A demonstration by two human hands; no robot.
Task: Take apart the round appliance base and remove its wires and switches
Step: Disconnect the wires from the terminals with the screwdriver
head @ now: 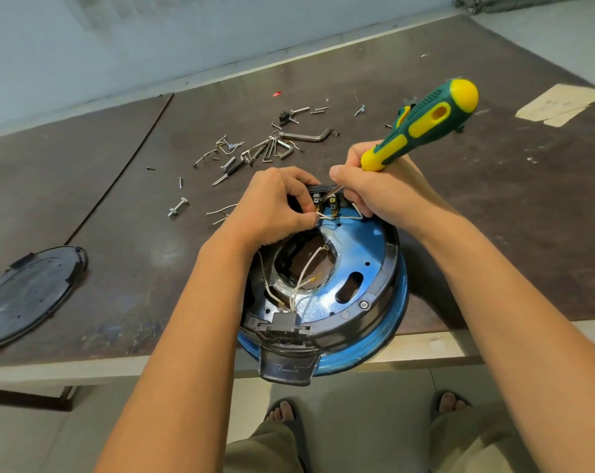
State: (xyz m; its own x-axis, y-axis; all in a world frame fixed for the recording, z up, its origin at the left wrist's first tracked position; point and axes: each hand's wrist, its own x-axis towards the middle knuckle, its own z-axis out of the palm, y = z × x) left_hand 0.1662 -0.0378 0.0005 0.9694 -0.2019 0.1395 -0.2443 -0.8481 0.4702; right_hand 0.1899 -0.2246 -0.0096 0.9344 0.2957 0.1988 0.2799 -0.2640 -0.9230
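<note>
The round blue and black appliance base (364, 268) lies upside down at the table's front edge, partly overhanging it. White wires (304, 274) loop across its open centre to a black connector block (284, 319) at the near rim. At the far rim sits a black switch block (331, 203) with brass terminals. My left hand (272, 208) pinches a white wire at that switch. My right hand (374, 192) grips a green and yellow screwdriver (422, 122), its metal shaft angled down onto the switch terminals.
A black round cover plate (29, 295) lies at the left on the brown table (494, 206). Several loose screws, bolts and hex keys (268, 148) are scattered behind the base. A piece of tan paper (558, 104) lies far right. My sandalled feet show below the table edge.
</note>
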